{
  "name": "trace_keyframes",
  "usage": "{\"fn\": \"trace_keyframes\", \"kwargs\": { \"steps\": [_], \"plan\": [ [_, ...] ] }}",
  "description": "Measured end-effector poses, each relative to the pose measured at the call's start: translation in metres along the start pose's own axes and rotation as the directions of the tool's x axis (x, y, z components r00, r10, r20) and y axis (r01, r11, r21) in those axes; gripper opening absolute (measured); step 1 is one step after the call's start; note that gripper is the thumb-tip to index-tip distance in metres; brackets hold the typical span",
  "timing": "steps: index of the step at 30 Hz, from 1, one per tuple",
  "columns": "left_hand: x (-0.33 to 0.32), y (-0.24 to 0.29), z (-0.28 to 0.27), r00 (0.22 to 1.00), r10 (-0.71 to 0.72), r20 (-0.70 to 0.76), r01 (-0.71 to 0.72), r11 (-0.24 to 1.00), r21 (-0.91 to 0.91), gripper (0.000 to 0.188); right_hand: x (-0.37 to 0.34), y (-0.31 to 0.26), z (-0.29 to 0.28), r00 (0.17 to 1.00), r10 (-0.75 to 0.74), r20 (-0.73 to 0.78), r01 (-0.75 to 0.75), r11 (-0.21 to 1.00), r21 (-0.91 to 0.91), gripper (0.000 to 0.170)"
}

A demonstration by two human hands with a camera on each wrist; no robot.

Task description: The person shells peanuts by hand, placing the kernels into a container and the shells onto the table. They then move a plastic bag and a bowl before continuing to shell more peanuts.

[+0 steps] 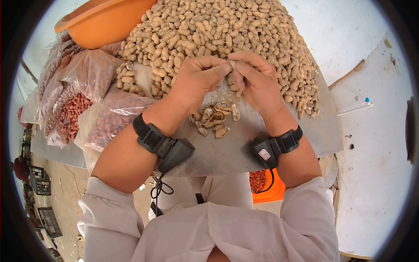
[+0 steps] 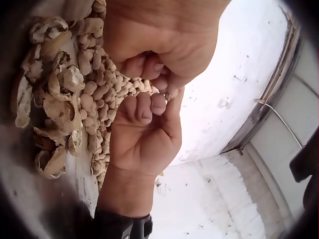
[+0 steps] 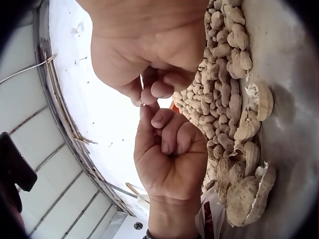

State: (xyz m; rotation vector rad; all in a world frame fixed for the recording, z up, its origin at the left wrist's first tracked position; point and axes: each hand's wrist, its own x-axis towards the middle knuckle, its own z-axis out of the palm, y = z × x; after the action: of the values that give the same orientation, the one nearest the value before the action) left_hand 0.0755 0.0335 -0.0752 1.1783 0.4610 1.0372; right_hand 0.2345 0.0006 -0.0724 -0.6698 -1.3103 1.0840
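My left hand [image 1: 198, 81] and right hand [image 1: 260, 85] meet fingertip to fingertip at the near edge of a heap of unshelled peanuts [image 1: 209, 30]. Thumbs and forefingers of both pinch a small peanut [image 1: 232, 64], mostly hidden by the fingertips. In the left wrist view the right hand [image 2: 147, 142] has its other fingers curled toward the palm; the left hand [image 3: 172, 154] looks much the same in the right wrist view. Below the hands, a small pile of broken peanut shells [image 1: 214, 117] lies on the grey metal tabletop [image 1: 231, 153].
An orange basin [image 1: 102, 26] stands at the back left. Plastic bags of reddish shelled peanuts [image 1: 74, 115] crowd the table's left side. Under the front edge sits an orange container [image 1: 271, 191] with red kernels. A white wall [image 1: 371, 131] rises at the right.
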Motion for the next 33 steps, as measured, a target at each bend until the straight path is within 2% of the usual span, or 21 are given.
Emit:
{"fn": "trace_keyframes", "kwargs": {
  "steps": [1, 4, 7, 10, 13, 16, 19, 22, 28, 33],
  "plan": [
    [0.0, 0.001, 0.0, 1.0, 0.002, -0.006, -0.002, 1.0, 0.01, 0.011, 0.0, 0.001, 0.0, 1.0, -0.007, 0.005, 0.007, 1.0, 0.005, 0.017],
    [-0.001, 0.003, 0.002, 1.0, 0.02, 0.001, -0.02, 1.0, 0.004, 0.011, -0.003, -0.007, 0.006, 0.998, -0.049, -0.044, 0.033, 0.949, -0.315, 0.017],
    [-0.001, 0.002, -0.001, 0.999, 0.038, 0.037, -0.039, 0.999, 0.031, 0.011, -0.002, -0.004, 0.003, 0.993, -0.113, -0.044, 0.087, 0.914, -0.396, 0.018],
    [-0.002, 0.005, 0.0, 0.999, 0.032, 0.035, -0.033, 0.999, 0.039, 0.013, -0.002, -0.005, 0.005, 0.992, -0.112, -0.055, 0.081, 0.911, -0.404, 0.018],
    [-0.002, 0.005, 0.004, 0.99, 0.12, 0.074, -0.124, 0.991, 0.056, 0.022, -0.004, -0.006, 0.011, 0.988, -0.145, -0.052, 0.112, 0.906, -0.408, 0.018],
    [-0.003, 0.006, 0.005, 0.985, 0.144, 0.09, -0.154, 0.981, 0.115, 0.021, -0.006, -0.007, 0.012, 0.98, -0.194, -0.037, 0.145, 0.833, -0.534, 0.018],
    [-0.002, 0.003, 0.004, 0.988, 0.128, 0.09, -0.134, 0.988, 0.071, 0.019, -0.009, -0.007, 0.017, 0.96, -0.279, -0.017, 0.203, 0.739, -0.642, 0.017],
    [-0.002, 0.001, 0.0, 0.996, 0.073, 0.059, -0.077, 0.994, 0.073, 0.014, -0.007, -0.003, 0.018, 0.907, -0.416, 0.058, 0.323, 0.602, -0.73, 0.016],
    [-0.003, -0.001, 0.007, 0.999, 0.038, -0.023, -0.04, 0.996, -0.078, 0.006, -0.006, -0.001, 0.027, 0.872, -0.473, 0.125, 0.352, 0.429, -0.832, 0.014],
    [-0.004, -0.003, 0.01, 0.996, 0.007, -0.088, -0.021, 0.987, -0.161, 0.003, -0.007, -0.002, 0.032, 0.877, -0.458, 0.146, 0.336, 0.366, -0.868, 0.012]
  ]
}}
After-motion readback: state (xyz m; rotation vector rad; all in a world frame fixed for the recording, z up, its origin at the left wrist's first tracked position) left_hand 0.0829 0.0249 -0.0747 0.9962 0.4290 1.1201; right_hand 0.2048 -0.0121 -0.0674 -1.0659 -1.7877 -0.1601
